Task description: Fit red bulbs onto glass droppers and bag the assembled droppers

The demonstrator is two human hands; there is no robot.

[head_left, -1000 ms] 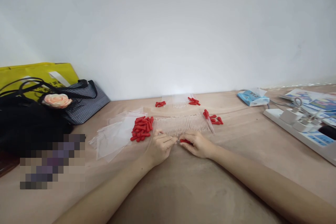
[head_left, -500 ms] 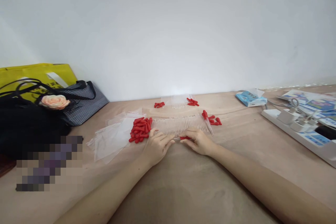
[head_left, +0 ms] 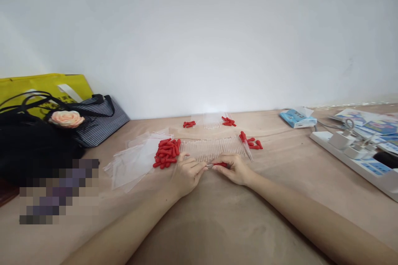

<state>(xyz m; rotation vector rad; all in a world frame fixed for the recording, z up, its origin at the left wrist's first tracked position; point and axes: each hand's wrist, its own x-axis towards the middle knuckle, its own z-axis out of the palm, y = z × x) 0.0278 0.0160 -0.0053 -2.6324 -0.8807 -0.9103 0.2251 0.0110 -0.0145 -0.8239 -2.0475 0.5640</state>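
Between my two hands lies a clear dropper tube (head_left: 209, 165). My left hand (head_left: 188, 173) is closed on its left part, fingertips pinching it. My right hand (head_left: 234, 169) is closed on a red rubber bulb (head_left: 221, 164) at the tube's right end; the fingers partly cover the join. Just beyond my hands, many clear tubes (head_left: 214, 147) lie side by side in a row. A heap of red rubber bulbs (head_left: 167, 152) rests beside my left hand. At the row's right end are several droppers with red bulbs (head_left: 244, 136) fitted, and loose bulbs (head_left: 256, 145).
Clear zip bags (head_left: 137, 165) lie at the left. Farther back are small groups of red bulbs (head_left: 229, 121) and clear tubes on a bag. Dark and striped bags (head_left: 99, 122) stand at far left. A tissue pack (head_left: 297, 117) and a power strip (head_left: 351, 161) are at right.
My right hand has shifted very slightly left, closer to my left hand, and less of the tube shows between them. Both hands keep their grip.
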